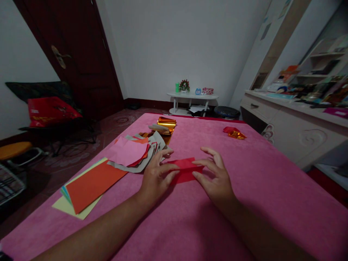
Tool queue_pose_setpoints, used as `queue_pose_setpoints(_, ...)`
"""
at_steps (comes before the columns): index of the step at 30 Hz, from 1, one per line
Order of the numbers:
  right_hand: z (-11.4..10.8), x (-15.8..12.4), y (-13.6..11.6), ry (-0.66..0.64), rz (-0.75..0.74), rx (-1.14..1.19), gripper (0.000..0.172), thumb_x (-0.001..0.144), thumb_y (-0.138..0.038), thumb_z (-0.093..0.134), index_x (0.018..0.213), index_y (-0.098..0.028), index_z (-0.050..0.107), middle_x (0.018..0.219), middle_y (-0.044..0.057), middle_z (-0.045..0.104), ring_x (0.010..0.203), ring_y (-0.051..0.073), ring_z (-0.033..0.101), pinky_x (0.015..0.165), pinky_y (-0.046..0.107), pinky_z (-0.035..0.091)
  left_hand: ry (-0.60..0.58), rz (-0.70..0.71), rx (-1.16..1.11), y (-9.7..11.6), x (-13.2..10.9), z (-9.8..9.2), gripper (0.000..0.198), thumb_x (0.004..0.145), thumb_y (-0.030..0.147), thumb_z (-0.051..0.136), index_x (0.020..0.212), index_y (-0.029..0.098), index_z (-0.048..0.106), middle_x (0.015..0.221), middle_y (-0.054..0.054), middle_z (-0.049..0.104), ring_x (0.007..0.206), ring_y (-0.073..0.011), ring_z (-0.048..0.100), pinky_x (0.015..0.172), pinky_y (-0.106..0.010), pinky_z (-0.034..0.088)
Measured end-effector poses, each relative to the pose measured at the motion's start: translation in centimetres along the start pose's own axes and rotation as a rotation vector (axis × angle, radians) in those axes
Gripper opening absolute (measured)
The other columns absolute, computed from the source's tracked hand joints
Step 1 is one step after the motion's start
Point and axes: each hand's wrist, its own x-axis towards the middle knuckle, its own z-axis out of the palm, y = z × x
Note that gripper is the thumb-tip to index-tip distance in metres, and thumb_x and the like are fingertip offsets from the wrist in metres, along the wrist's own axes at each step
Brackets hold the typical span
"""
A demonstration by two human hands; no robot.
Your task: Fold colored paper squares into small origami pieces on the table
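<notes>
A folded red paper [185, 169] lies on the pink tablecloth [190, 224] in front of me. My left hand [156, 177] rests on its left end, fingers stretched flat and pressing the paper down. My right hand [216, 175] touches the right end with spread fingers, thumb and forefinger at the paper's edge. Neither hand lifts the paper off the cloth.
A fan of pink, red and grey paper sheets [134, 152] lies left of my hands, with an orange sheet on a coloured stack [89, 186] nearer. Gold foil [166, 124] sits farther back; a red-and-gold folded piece [235, 133] lies right. A white cabinet [293, 127] stands right.
</notes>
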Motion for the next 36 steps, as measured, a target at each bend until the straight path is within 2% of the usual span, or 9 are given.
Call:
queue_pose_setpoints(3,0.0,-0.1,-0.3,0.007,-0.107,-0.092,0.018,0.073,-0.011,0.063,0.082,-0.026,0.068,0.121,0.006,0.049,0.113,0.026,0.048,0.093,0.045,0.042,-0.002,0.053,0.040,0.1,0.0,-0.3,0.014,0.081,0.021,0.062,0.088,0.027,0.072,0.131,-0.006,0.047,0.116,-0.0234,0.047,0.086,-0.038,0.048)
queue_pose_setpoints(9,0.0,-0.4,-0.3,0.032,-0.193,-0.164,0.022,0.073,-0.005,0.057,0.077,-0.024,0.068,0.090,0.005,0.052,0.084,0.020,0.052,0.071,0.035,0.045,0.012,0.087,0.123,0.0,0.0,-0.2,0.013,0.080,0.024,0.063,0.089,0.027,0.071,0.136,-0.006,0.044,0.124,-0.0258,0.041,0.099,-0.047,0.038)
queue_pose_setpoints(12,-0.1,-0.5,0.0,-0.009,-0.175,-0.106,0.024,0.074,-0.004,0.053,0.080,-0.023,0.066,0.084,0.004,0.051,0.078,0.018,0.052,0.067,0.032,0.044,-0.061,0.067,0.163,-0.1,0.1,-0.2,0.022,0.077,0.036,0.067,0.096,0.027,0.071,0.134,-0.008,0.048,0.122,-0.0286,0.043,0.100,-0.049,0.036)
queue_pose_setpoints(15,-0.1,-0.4,0.3,-0.047,-0.178,-0.083,0.025,0.074,-0.002,0.051,0.080,-0.023,0.066,0.084,0.004,0.055,0.081,0.019,0.054,0.071,0.033,0.045,-0.190,0.012,0.140,0.1,0.2,-0.3,0.032,0.082,0.043,0.058,0.108,0.026,0.068,0.122,-0.009,0.058,0.113,-0.0281,0.049,0.096,-0.047,0.038)
queue_pose_setpoints(20,-0.2,-0.2,0.6,-0.119,-0.206,-0.095,0.028,0.067,0.001,0.048,0.074,-0.022,0.062,0.088,0.004,0.063,0.085,0.020,0.058,0.077,0.036,0.044,-0.278,-0.097,0.018,0.3,0.4,-0.3,0.035,0.094,0.031,0.036,0.104,0.023,0.069,0.101,-0.007,0.067,0.096,-0.0214,0.057,0.088,-0.038,0.042)
queue_pose_setpoints(23,-0.1,-0.3,0.5,-0.171,-0.208,-0.081,0.028,0.062,0.002,0.045,0.070,-0.022,0.058,0.091,0.003,0.068,0.085,0.020,0.060,0.079,0.037,0.044,-0.304,-0.123,-0.008,-0.1,0.3,0.0,0.027,0.090,0.024,0.045,0.097,0.022,0.071,0.094,-0.006,0.069,0.090,-0.0203,0.060,0.084,-0.035,0.044)
queue_pose_setpoints(27,-0.4,-0.5,0.3,-0.222,-0.149,-0.097,0.035,0.058,0.001,0.045,0.080,-0.022,0.060,0.083,0.003,0.068,0.078,0.020,0.061,0.078,0.036,0.045,-0.310,-0.136,-0.058,-0.4,0.0,0.2,0.027,0.078,0.008,0.048,0.086,0.020,0.071,0.087,-0.004,0.070,0.083,-0.0188,0.062,0.079,-0.032,0.046)
queue_pose_setpoints(31,-1.3,-0.3,0.6,-0.380,-0.093,-0.066,0.049,0.054,-0.001,0.043,0.093,-0.022,0.065,0.090,0.004,0.069,0.085,0.021,0.062,0.080,0.035,0.047,-0.343,-0.137,-0.089,0.1,-0.3,-0.3,0.028,0.071,0.004,0.045,0.069,0.018,0.069,0.086,-0.005,0.069,0.085,-0.0190,0.062,0.081,-0.033,0.047)
queue_pose_setpoints(36,-2.4,0.3,1.6,-0.628,-0.170,0.117,0.048,0.055,0.003,0.041,0.082,-0.024,0.071,0.096,0.002,0.070,0.090,0.017,0.064,0.085,0.034,0.048,-0.369,-0.103,-0.073,0.1,-0.7,-0.8,0.028,0.063,0.000,0.044,0.067,0.017,0.065,0.089,-0.005,0.069,0.090,-0.0198,0.062,0.083,-0.033,0.046)
